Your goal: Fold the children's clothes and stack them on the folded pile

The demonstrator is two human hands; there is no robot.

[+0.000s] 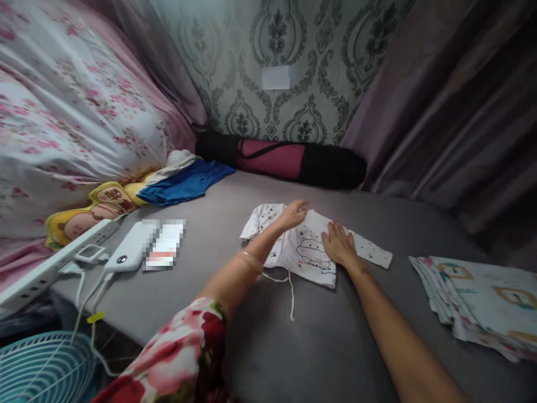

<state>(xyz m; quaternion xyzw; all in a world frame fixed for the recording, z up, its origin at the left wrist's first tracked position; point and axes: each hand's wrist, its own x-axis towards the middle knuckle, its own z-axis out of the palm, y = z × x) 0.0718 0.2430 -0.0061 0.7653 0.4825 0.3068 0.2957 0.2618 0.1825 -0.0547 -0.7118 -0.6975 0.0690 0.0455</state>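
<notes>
White printed baby wrap top [310,246] is lying spread out on the grey sheet [293,358], mid-view, in front of the person; its cartoon animal and lettering are facing up, one long sleeve is stretching out to the right, and white tie strings [292,302] are trailing off the lower edge; left hand [295,215] is hovering over or touching the neckline, fingers partly curled, cannot tell whether it is gripping cloth; right hand [338,243] is lying flat on the top beside that long sleeve, palm down, fingers extended, gripping nothing; a bangle [250,260] is circling the left forearm, and a red-and-white floral sleeve [180,347] is covering the arm above it.

Stack of folded printed cloths [482,296] is sitting well to the right; white power bank [130,246] is lying at left between a power strip [54,262] and a pixelated item [165,246]; blue garment [180,182] is lying behind these, near yellow cartoon cushions [78,224]; long black-and-maroon bag [272,158] is resting along the patterned wall [226,56]; teal fan [46,369] is standing at lower left.
</notes>
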